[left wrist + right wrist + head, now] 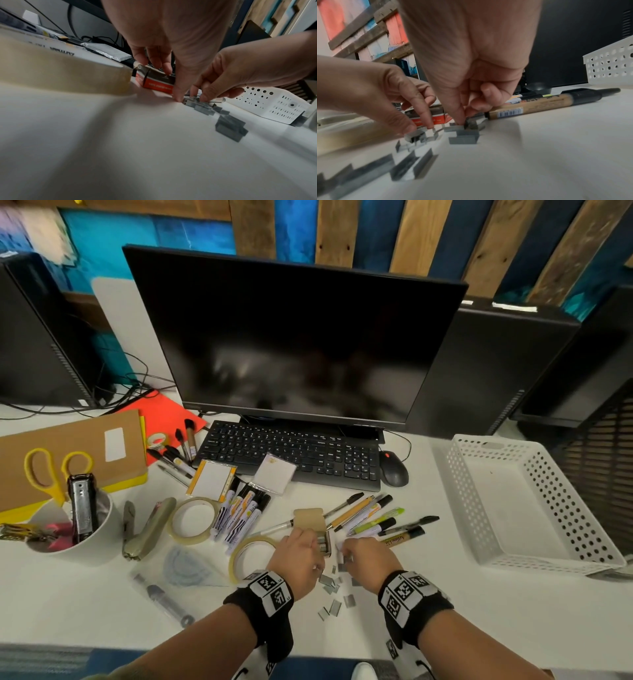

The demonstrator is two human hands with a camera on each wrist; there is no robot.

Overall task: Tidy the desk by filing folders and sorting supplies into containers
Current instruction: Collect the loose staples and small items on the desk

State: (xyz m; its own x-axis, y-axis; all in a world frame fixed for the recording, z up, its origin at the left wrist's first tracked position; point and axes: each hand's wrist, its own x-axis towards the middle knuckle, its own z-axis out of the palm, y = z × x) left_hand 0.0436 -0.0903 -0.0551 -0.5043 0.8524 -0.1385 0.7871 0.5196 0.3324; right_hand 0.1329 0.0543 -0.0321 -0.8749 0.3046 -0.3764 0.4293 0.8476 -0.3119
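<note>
A small red and black staple box (pixel 323 542) (pixel 157 82) (pixel 436 117) lies open on the white desk in front of the keyboard. Grey staple strips (pixel 334 607) (pixel 229 128) (pixel 464 138) are scattered just in front of it. My left hand (pixel 308 549) (pixel 171 83) (pixel 421 128) holds the box, fingers curled onto its top and thumb tip down beside a strip. My right hand (pixel 346 554) (pixel 200 97) (pixel 465 120) pinches one staple strip between thumb and fingertips, low over the pile. The inside of the box is hidden.
A white perforated basket (pixel 459 494) (pixel 274 108) (pixel 607 63) stands to the right. Markers and pens (pixel 376 518) lie behind my hands, a gold marker (pixel 539 106) nearest. A tape roll (pixel 239 556) (pixel 60 70) sits left of my left hand. Keyboard (pixel 294 453), mouse (pixel 394 470), cup (pixel 99 542) farther back.
</note>
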